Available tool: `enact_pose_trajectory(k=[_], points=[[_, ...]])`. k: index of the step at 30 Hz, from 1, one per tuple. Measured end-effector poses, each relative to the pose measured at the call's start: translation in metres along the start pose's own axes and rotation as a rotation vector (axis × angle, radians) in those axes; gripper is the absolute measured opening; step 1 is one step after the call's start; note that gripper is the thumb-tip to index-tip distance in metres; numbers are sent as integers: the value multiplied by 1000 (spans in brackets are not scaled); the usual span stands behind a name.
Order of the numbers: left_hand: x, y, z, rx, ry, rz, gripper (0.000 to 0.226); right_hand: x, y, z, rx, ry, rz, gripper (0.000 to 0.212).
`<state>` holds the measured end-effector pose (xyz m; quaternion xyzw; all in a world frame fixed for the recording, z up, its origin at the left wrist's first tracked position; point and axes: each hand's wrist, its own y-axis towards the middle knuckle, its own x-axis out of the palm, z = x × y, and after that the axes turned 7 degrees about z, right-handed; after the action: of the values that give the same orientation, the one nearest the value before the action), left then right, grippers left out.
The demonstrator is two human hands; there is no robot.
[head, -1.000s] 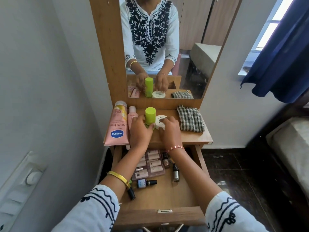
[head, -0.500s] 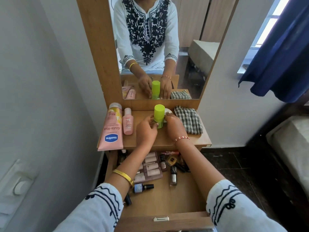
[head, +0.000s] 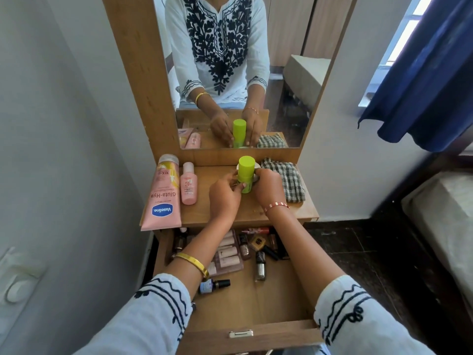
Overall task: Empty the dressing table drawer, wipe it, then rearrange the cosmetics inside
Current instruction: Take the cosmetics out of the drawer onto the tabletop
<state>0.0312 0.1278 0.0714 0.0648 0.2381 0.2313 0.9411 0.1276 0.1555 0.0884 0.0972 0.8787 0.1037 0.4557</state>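
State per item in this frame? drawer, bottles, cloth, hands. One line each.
drawer: pulled open, not yet emptied
green bottle: upright on the tabletop, capped, gripped on both sides
Vaseline tube: lying flat, cap toward the mirror
pink bottle: lying flat beside the tube
checked cloth: bunched, unused, on the tabletop
nail polish bottles: lying loose in the drawer
left hand: holds the green bottle
right hand: holds the green bottle

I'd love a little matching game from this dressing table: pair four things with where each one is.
Things:
1. green bottle
2. Vaseline tube
3. checked cloth
4. nail polish bottle

Places:
A. lying in the open drawer
B. tabletop, far left edge
C. tabletop, right of the hands
D. upright between both hands

Pairs: 1-D, 2-B, 3-C, 4-A
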Motion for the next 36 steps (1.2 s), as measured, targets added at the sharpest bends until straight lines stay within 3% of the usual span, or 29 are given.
enact_pose_trajectory(k=[6, 12, 16, 21, 27, 31, 36], points=[[2, -5, 2, -19, -41, -73, 40, -5, -11, 1, 76, 138, 130, 41], [-15, -28, 2, -42, -104, -42, 35, -14, -41, 1, 140, 261, 262, 32], [-38, -55, -2, -13, -189, -23, 18, -15, -74, 0, 141, 351, 289, 21], [-59, -85, -22, -76, -228, -29, 15, 3, -117, 1, 153, 301, 121, 14], [-64, -96, -58, -345, 55, -138, 20, 30, -135, 10, 372, -17, -473, 19], [-64, -103, -76, -409, 230, -265, 35, 44, -139, 14, 366, -135, -538, 28], [-58, -109, -82, -360, 346, -320, 45, 54, -139, 13, 412, -88, -526, 31]])
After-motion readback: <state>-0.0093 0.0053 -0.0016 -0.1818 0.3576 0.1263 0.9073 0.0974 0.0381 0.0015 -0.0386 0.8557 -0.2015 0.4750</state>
